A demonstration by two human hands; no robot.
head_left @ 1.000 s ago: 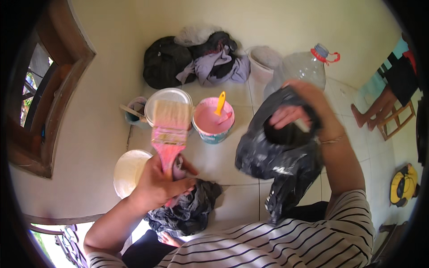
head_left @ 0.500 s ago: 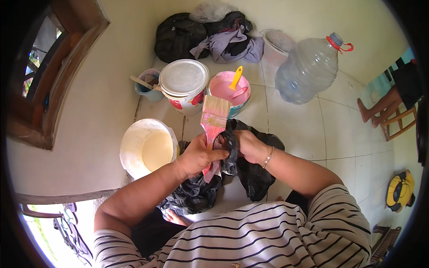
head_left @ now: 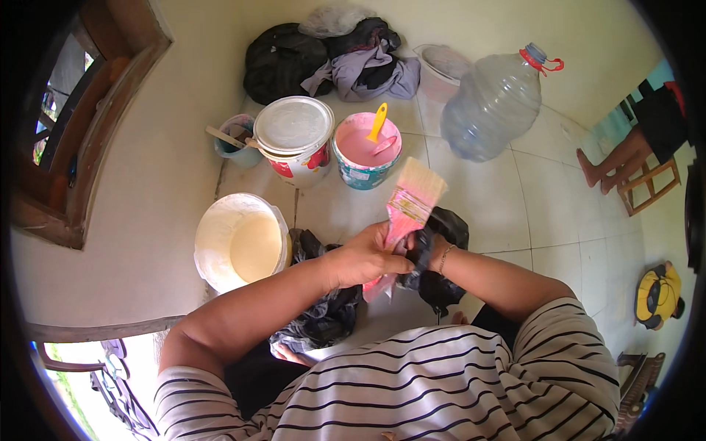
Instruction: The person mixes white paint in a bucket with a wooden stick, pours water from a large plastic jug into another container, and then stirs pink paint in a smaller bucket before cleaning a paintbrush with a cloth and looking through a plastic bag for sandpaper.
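My left hand (head_left: 368,257) is closed round the pink handle of a wide paintbrush (head_left: 414,197), whose pale bristles point up and to the right. Its thumb presses near the gathered edge of a black plastic bag (head_left: 443,283). My right hand (head_left: 437,248), with a bracelet at the wrist, is at the bag's mouth; black plastic covers its fingers. A pale pink-stained scrap hangs below the brush handle. To the left of my hands stands a white bucket (head_left: 208,250) with cream-coloured liquid in it. More crumpled black plastic (head_left: 316,320) lies under my left forearm.
Ahead are a lidded paint bucket (head_left: 294,126), a teal tub of pink paint (head_left: 365,176) with a yellow-handled brush, and a small pail (head_left: 243,154). Behind them lie bags and cloth (head_left: 371,73). A large clear bottle (head_left: 493,103) stands right. A person's legs (head_left: 625,165) show far right.
My left hand and the paintbrush have moved right, and the brush now tilts further right. My right hand has gone deeper behind the black plastic. The view has shifted slightly.
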